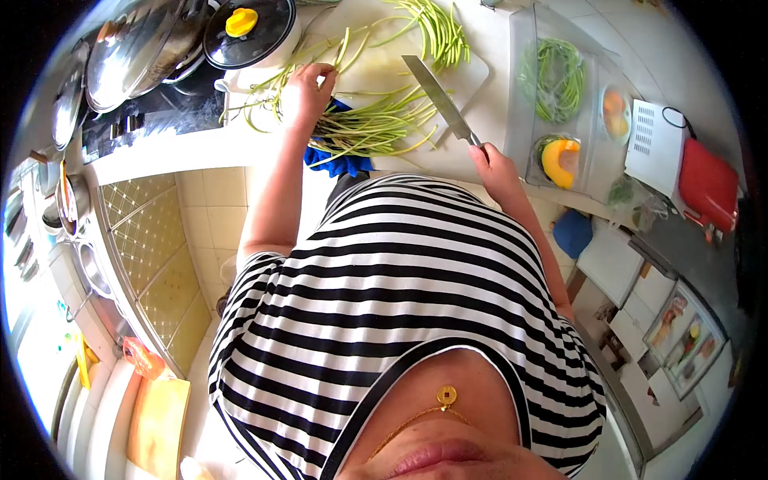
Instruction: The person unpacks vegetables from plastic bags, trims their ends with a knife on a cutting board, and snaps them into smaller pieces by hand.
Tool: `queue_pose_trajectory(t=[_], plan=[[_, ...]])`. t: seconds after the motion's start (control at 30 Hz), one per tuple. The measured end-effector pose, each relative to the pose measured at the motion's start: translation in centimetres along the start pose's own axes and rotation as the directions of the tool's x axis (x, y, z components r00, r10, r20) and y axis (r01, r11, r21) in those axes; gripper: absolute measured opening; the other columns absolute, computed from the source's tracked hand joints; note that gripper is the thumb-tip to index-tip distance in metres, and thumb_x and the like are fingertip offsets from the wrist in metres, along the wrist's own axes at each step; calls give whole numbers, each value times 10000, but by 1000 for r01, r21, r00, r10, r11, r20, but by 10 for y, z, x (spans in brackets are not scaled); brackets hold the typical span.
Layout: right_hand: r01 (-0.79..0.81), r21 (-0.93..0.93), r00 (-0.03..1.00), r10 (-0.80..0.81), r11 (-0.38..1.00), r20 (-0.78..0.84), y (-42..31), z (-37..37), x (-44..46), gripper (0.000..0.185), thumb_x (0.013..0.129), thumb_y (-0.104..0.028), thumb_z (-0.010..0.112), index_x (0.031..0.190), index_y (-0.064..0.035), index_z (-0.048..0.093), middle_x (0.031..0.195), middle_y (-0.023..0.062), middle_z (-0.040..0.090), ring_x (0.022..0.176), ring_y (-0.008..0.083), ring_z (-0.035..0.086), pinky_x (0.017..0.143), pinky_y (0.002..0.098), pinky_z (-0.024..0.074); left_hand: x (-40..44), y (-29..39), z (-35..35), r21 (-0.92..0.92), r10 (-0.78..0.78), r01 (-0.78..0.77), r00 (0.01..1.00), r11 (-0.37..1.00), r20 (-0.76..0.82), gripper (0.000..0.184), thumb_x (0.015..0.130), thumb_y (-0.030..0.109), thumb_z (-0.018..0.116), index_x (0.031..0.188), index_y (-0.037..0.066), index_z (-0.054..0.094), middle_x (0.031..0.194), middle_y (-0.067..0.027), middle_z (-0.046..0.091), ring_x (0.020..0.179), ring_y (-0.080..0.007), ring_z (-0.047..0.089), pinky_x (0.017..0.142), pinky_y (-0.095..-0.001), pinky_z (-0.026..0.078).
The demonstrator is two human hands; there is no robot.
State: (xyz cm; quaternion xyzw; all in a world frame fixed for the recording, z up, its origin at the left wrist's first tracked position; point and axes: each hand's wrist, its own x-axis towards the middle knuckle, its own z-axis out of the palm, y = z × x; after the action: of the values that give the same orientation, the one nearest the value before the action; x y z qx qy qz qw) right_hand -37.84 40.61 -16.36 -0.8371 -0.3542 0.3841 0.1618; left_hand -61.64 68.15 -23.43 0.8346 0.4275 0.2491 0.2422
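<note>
My right hand [498, 172] is closed round the handle of a kitchen knife [438, 98], whose broad blade points up and left above the white cutting board [475, 74]. The fingers of my left hand [306, 94] are pinched on a thin green stem that looks like a garlic scape [344, 54]. A loose pile of such garlic scapes [380, 124] lies just right of that hand, over the near edge of the counter. Farther back on the board rests a tidier bundle of garlic scapes [438, 34]. Under the pile is a blue cloth [340, 165].
At left, a lidded pot with a yellow knob [242, 22] and a large pan with a glass lid [132, 56] stand by the black stove [152, 128]. Right of the board, a clear bin [518, 96] holds coiled green stems [554, 80] and cut pumpkin [560, 162].
</note>
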Motion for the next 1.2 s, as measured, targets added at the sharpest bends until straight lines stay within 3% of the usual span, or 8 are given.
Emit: queue_pose_trajectory(t=[0.07, 0.1, 0.33, 0.47, 0.53, 0.7, 0.8, 1.2], plan=[[4, 9, 1000, -4, 1000, -14, 4, -1, -1, 411, 914, -416, 486, 907, -12, 559, 727, 205, 596, 677, 365, 582, 637, 412, 446, 0, 15, -1, -48, 27, -26, 1000, 998, 5, 107, 779, 173, 670, 831, 79, 672, 816, -91, 655, 796, -283, 618, 715, -377, 492], [11, 20, 1000, -10, 1000, -25, 6, -1, -2, 409, 914, -413, 488, 901, -10, 556, 713, 205, 589, 663, 364, 577, 628, 413, 443, 2, 14, 6, -42, 130, -133, 989, 990, -69, 119, 780, 192, 688, 838, 89, 683, 762, -66, 645, 633, -208, 577, 608, -331, 479], [-28, 65, 998, 32, 997, -50, 15, -5, -7, 405, 915, -405, 494, 881, -5, 547, 686, 216, 568, 642, 376, 566, 606, 417, 437, 13, 42, 26, -93, 117, -112, 992, 989, 49, 139, 797, 222, 659, 839, 91, 676, 802, -62, 653, 777, -268, 618, 703, -368, 488], [-19, 80, 996, 26, 997, -86, 17, -6, -10, 394, 918, -400, 491, 885, -11, 542, 692, 215, 569, 662, 386, 571, 612, 426, 437, 11, 36, 44, 119, 111, -132, 980, 984, 166, 150, 811, 234, 601, 819, 103, 674, 787, -70, 652, 773, -266, 629, 660, -380, 507], [-3, 65, 994, 9, 998, -105, 11, -10, -12, 386, 919, -396, 491, 890, -15, 539, 694, 213, 571, 672, 390, 574, 612, 428, 437, 6, 18, 54, 447, 49, -235, 920, 863, 389, 171, 826, 262, 553, 819, 141, 675, 814, -86, 653, 763, -281, 636, 651, -408, 503], [145, -154, 988, -150, 977, -20, -10, -5, -8, 357, 918, -385, 486, 899, -30, 525, 716, 196, 588, 655, 408, 551, 601, 443, 431, -19, 9, 44, 387, 55, -207, 928, 899, 369, 167, 815, 238, 545, 786, 125, 665, 802, -102, 624, 728, -310, 632, 643, -415, 513], [132, -251, 991, -124, 959, 47, -18, 5, 5, 366, 911, -403, 492, 895, -38, 517, 745, 208, 605, 721, 413, 577, 615, 473, 433, -26, 7, 42, 356, 64, -199, 932, 913, 357, 164, 816, 231, 548, 792, 122, 668, 805, -103, 624, 729, -313, 633, 651, -422, 513], [142, -353, 989, -114, 925, 99, -29, 10, 18, 361, 912, -409, 490, 916, -48, 502, 733, 207, 610, 697, 426, 578, 619, 503, 441, -27, 23, 22, 252, 4, -112, 919, 961, 395, 168, 818, 225, 560, 815, 85, 652, 827, -133, 617, 756, -338, 620, 681, -433, 504]])
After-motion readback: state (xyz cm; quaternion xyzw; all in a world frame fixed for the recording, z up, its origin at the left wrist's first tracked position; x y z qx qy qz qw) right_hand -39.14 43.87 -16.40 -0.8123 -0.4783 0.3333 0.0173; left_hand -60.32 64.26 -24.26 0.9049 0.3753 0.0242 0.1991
